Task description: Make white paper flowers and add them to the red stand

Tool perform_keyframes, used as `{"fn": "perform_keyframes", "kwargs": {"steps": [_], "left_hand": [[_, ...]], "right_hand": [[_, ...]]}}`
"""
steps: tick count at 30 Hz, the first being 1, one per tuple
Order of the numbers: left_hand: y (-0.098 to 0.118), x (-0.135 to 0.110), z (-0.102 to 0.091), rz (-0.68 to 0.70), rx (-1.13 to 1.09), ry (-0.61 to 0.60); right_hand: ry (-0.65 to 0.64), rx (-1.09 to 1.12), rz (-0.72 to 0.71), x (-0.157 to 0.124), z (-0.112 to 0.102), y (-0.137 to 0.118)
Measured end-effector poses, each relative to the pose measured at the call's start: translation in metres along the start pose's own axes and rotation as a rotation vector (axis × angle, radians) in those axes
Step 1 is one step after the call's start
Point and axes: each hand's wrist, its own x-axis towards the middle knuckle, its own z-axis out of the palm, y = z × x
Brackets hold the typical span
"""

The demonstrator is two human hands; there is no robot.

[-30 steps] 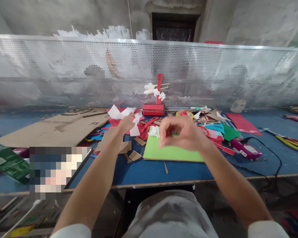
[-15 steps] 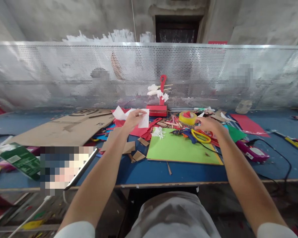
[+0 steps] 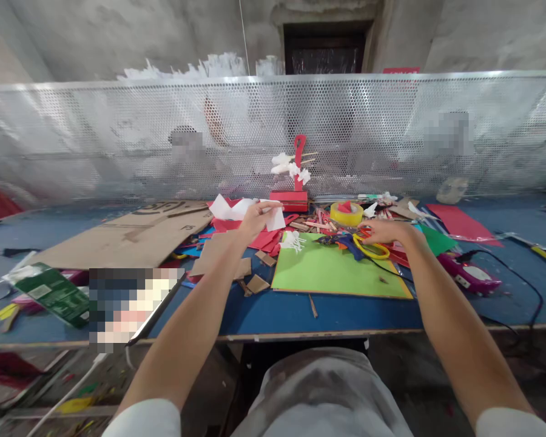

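Note:
My left hand (image 3: 253, 220) is closed on a piece of white paper (image 3: 275, 220), pinched between thumb and fingers. At the right, my right hand (image 3: 382, 232) reaches down into the clutter with its fingers curled together. Some grey and orange-red thing shows at its fingertips, too small to make out. Just below the fingers lie a yellow looped handle (image 3: 377, 250) and a blue glue gun (image 3: 355, 246), on a light green sheet (image 3: 327, 276). A roll of yellow tape (image 3: 346, 213) lies behind that hand. White paper strips (image 3: 293, 241) rest on the green sheet's corner.
A red stand (image 3: 299, 161) bearing white paper flowers rises at the back, before a perforated metal screen (image 3: 236, 133). Flat cardboard (image 3: 113, 237) and a phone (image 3: 127, 306) lie left. A purple device (image 3: 471, 273) with a black cord and a red sheet (image 3: 459, 223) lie right.
My view has shifted slightly. The left hand still holds the white paper and has moved a little right. The right hand has reached lower, its fingers curled near the yellow looped handle.

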Motion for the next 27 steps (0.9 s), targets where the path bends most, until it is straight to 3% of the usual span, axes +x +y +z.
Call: {"fn": "perform_keyframes", "kwargs": {"steps": [9, 13, 20, 27], "left_hand": [[0.003, -0.002, 0.007, 0.037, 0.087, -0.054], [0.002, -0.002, 0.009, 0.000, 0.140, -0.059], [0.002, -0.003, 0.012, 0.079, 0.155, -0.055], [0.006, -0.003, 0.015, 0.189, 0.241, -0.035]], "right_hand": [[0.009, -0.008, -0.033, 0.002, -0.002, 0.004], [0.072, -0.007, -0.083, 0.001, -0.004, 0.003], [0.210, 0.065, -0.120, 0.005, -0.001, 0.005], [0.316, 0.440, -0.489, 0.005, 0.001, -0.031]]}}
